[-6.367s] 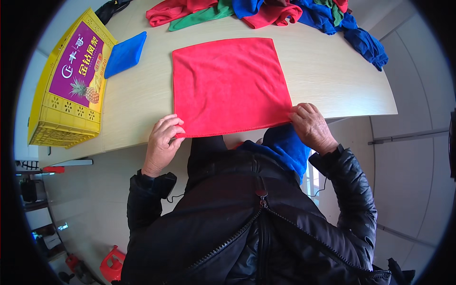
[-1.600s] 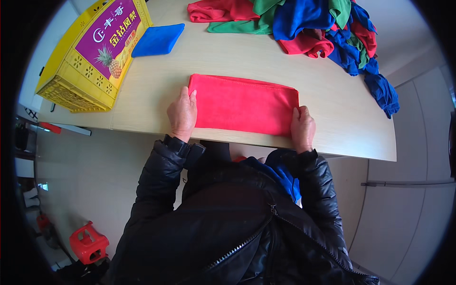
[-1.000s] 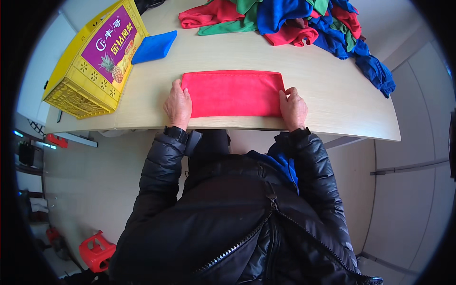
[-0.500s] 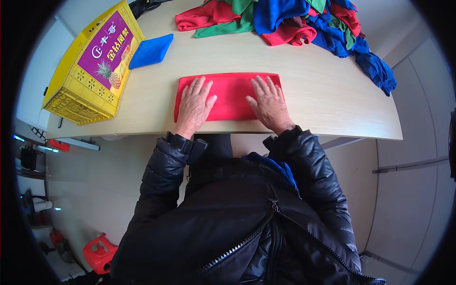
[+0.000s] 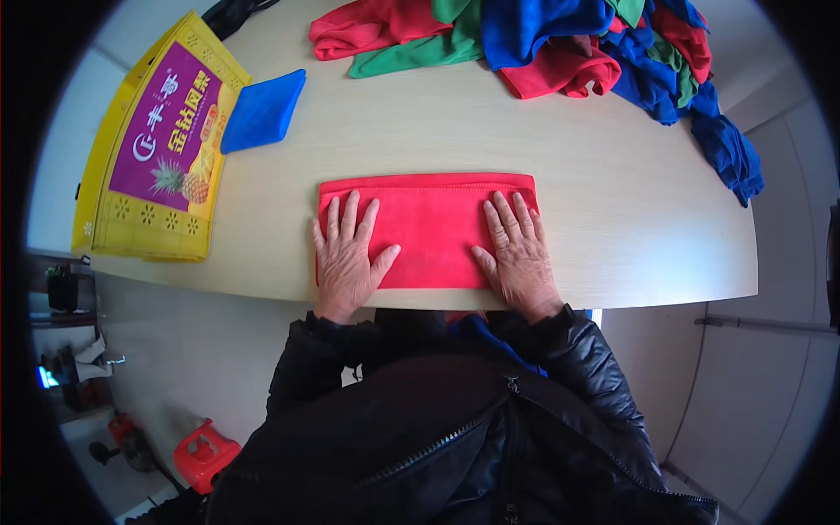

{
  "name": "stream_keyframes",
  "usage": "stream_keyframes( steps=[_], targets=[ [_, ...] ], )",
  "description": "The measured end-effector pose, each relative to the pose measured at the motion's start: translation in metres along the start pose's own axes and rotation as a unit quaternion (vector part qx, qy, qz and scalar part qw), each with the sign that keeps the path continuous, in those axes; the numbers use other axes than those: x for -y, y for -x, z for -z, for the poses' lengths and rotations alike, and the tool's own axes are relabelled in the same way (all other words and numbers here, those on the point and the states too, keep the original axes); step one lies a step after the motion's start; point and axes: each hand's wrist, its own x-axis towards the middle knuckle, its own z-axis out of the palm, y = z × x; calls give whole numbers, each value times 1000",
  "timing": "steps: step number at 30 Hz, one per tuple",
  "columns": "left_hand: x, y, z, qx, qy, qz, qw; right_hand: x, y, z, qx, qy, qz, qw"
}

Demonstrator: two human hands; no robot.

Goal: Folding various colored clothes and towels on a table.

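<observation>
A red cloth, folded into a flat rectangle, lies at the table's near edge. My left hand rests palm down on its left end, fingers spread. On the right end lies my right hand, also flat with the fingers stretched out. Between the hands the cloth's middle shows, with a stitched hem along its far side. Farther left, a folded blue cloth lies on the table next to a yellow crate.
The yellow plastic crate with a purple printed panel stands at the table's left. A heap of loose red, green and blue cloths covers the far right. On the floor at lower left stands a red stool.
The whole view has shifted, so the table and cloth sit lower in the picture. Both hands stay flat on the red cloth, now nearer its outer ends.
</observation>
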Motion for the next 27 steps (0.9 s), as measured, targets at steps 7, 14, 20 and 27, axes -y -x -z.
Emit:
stream_keyframes(
  steps=[7,14,20,27],
  targets=[
    [3,2,-5,-35,9,-25,999,-3,3,1,-8,-7,9,1000],
    [-49,14,22,-50,23,-136,989,-13,2,1,12,-64,3,998],
    [-66,14,-17,15,61,-189,980,23,-7,-24,-46,-158,12,986],
    [-23,13,-26,-48,49,-144,987,17,1,-32,-65,28,25,997]
  ],
)
